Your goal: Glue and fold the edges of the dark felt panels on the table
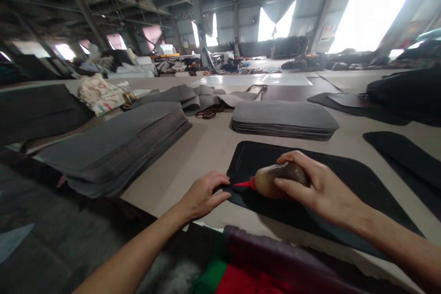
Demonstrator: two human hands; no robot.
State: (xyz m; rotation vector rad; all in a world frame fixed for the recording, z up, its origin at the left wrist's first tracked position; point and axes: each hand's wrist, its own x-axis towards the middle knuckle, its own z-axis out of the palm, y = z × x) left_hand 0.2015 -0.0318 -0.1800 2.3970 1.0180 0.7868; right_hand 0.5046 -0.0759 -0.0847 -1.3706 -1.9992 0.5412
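My right hand is closed around a squeeze bottle with a yellowish-brown, stained body. Its red nozzle points left and lies low over the left end of a dark, round-cornered sheet panel. At that end, my left hand pinches the panel's edge between thumb and fingers, close to the nozzle tip. The panel lies flat on the table, partly covered by my right hand and forearm. Whether any glue is coming out cannot be made out.
A stack of grey panels stands behind the dark panel. Another tall grey stack sits at the left table edge. Further dark pieces lie right. Behind are loose grey sheets and a printed cloth bag.
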